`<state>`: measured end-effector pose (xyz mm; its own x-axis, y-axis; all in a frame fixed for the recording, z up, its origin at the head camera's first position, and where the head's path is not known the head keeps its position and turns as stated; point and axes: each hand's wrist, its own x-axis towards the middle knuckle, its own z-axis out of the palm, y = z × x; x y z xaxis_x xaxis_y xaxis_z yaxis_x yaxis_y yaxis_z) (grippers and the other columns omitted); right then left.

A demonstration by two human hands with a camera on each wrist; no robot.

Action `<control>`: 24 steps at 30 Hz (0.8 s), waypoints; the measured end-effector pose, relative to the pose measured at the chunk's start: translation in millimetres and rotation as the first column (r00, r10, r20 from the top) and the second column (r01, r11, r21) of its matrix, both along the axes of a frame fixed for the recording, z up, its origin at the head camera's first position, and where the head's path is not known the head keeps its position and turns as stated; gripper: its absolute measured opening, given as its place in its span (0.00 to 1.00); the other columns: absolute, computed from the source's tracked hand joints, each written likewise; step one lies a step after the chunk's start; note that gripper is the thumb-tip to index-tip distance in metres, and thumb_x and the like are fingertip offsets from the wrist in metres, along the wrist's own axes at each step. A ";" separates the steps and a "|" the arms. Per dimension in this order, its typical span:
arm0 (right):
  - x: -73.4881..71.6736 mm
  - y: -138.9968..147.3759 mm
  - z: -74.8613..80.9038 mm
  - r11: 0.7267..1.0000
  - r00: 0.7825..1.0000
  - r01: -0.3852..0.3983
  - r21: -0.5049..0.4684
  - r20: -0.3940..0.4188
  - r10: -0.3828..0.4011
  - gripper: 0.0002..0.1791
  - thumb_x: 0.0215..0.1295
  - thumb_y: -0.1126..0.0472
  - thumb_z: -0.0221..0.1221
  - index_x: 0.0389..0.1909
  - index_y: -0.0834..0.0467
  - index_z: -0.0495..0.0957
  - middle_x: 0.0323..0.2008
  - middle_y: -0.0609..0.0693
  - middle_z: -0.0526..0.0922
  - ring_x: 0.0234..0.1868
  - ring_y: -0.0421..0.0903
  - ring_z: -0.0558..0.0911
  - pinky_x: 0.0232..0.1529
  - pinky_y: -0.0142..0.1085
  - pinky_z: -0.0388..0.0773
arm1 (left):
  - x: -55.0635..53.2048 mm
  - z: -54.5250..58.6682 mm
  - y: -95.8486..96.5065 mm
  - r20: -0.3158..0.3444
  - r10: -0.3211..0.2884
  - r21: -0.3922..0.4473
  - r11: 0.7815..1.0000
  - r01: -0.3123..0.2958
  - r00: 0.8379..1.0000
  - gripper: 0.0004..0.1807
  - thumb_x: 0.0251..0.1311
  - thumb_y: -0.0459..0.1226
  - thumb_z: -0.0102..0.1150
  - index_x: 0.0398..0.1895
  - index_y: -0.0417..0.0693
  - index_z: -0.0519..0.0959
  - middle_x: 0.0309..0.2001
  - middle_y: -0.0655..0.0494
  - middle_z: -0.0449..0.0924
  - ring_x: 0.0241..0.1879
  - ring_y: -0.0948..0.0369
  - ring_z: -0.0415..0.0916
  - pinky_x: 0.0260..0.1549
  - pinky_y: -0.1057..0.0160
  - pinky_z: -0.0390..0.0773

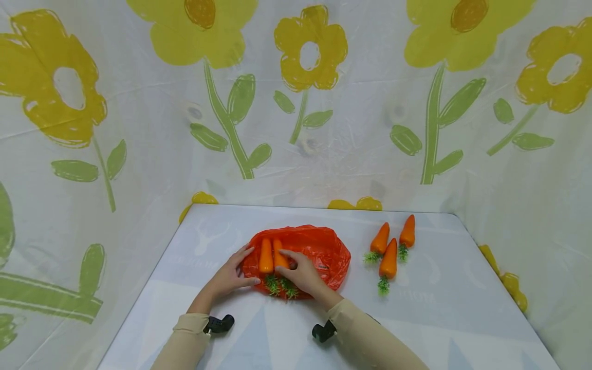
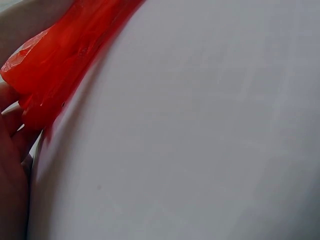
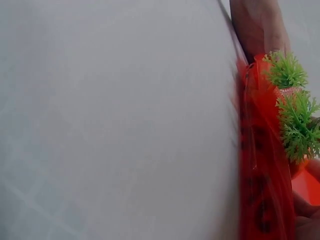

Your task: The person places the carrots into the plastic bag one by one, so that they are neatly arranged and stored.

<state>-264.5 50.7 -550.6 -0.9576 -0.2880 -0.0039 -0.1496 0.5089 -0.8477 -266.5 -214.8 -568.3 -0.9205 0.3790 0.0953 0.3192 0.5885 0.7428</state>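
An open red plastic bag [image 1: 326, 249] lies spread on the table. Two toy carrots, the left carrot [image 1: 265, 257] and the right carrot [image 1: 277, 245], lie side by side in its left part, their green tops [image 3: 299, 125] toward the front edge. My right hand [image 1: 302, 272] reaches over the bag and grips the right carrot between thumb and fingers, partly covering it. At the bag's left edge my left hand [image 1: 228, 275] holds the plastic, thumb in front and fingers behind. The left wrist view shows the red plastic [image 2: 55, 65] between that thumb and the fingers.
Three more toy carrots lie on the table to the right of the bag: one on the left [image 1: 380, 239], one in front [image 1: 389, 262] and one at the back [image 1: 408, 232]. Behind the white table [image 1: 444, 308] hangs a flower-printed curtain [image 1: 351, 128].
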 end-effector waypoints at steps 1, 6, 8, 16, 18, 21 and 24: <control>0.2 0.9 -0.2 1.000 1.000 0.000 -0.006 -0.001 0.000 0.30 0.67 0.44 0.66 0.69 0.44 0.75 0.66 0.51 0.76 0.63 0.54 0.74 0.64 0.56 0.73 | 0.0 0.1 -0.1 -0.001 -0.001 0.000 1.000 0.001 1.000 0.54 0.52 0.54 0.76 0.79 0.46 0.60 0.81 0.47 0.50 0.77 0.39 0.50 0.70 0.33 0.56; 2.0 5.2 0.2 1.000 1.000 0.003 -0.023 -0.016 -0.003 0.29 0.67 0.45 0.67 0.67 0.44 0.77 0.63 0.50 0.77 0.57 0.51 0.75 0.61 0.52 0.76 | 0.3 2.0 0.0 0.010 -0.008 0.025 1.000 0.007 1.000 0.54 0.52 0.53 0.76 0.79 0.45 0.60 0.81 0.47 0.49 0.78 0.40 0.48 0.70 0.34 0.55; 2.8 7.2 0.2 1.000 1.000 0.004 -0.016 -0.022 -0.004 0.28 0.67 0.45 0.66 0.67 0.44 0.77 0.62 0.49 0.78 0.54 0.49 0.75 0.58 0.49 0.78 | 0.3 1.9 0.1 0.011 -0.008 0.028 1.000 0.008 1.000 0.54 0.52 0.53 0.76 0.79 0.45 0.60 0.81 0.47 0.49 0.78 0.40 0.48 0.70 0.33 0.55; 4.3 16.6 -0.2 0.999 0.998 -0.033 -0.025 -0.045 0.032 0.27 0.68 0.45 0.65 0.67 0.44 0.77 0.47 0.44 0.79 0.42 0.45 0.75 0.40 0.36 0.78 | 0.7 2.0 0.5 0.012 0.001 0.020 1.000 -0.001 1.000 0.54 0.51 0.53 0.76 0.79 0.46 0.61 0.81 0.47 0.49 0.77 0.39 0.49 0.70 0.32 0.55; 4.7 18.8 1.2 0.999 0.998 -0.036 -0.031 -0.048 0.035 0.27 0.68 0.45 0.65 0.67 0.44 0.77 0.45 0.44 0.79 0.40 0.45 0.75 0.38 0.34 0.78 | 0.4 2.3 1.0 0.014 0.000 0.024 1.000 -0.001 1.000 0.54 0.51 0.53 0.77 0.79 0.45 0.61 0.81 0.47 0.49 0.77 0.40 0.48 0.70 0.33 0.54; 5.1 22.1 1.9 0.999 0.997 -0.041 -0.035 -0.060 0.039 0.27 0.68 0.44 0.65 0.66 0.44 0.77 0.47 0.46 0.80 0.39 0.44 0.77 0.37 0.33 0.79 | 0.7 3.2 1.4 0.017 -0.001 0.028 1.000 0.000 1.000 0.54 0.51 0.53 0.77 0.79 0.45 0.61 0.81 0.47 0.49 0.78 0.40 0.48 0.71 0.33 0.54; 6.3 25.9 1.8 0.998 0.997 -0.047 -0.039 -0.058 0.044 0.27 0.68 0.44 0.64 0.67 0.44 0.77 0.49 0.47 0.81 0.39 0.44 0.77 0.37 0.33 0.80 | 1.3 4.3 1.8 0.023 -0.003 0.036 0.999 0.002 1.000 0.54 0.51 0.52 0.77 0.79 0.45 0.61 0.81 0.47 0.49 0.77 0.40 0.48 0.71 0.34 0.54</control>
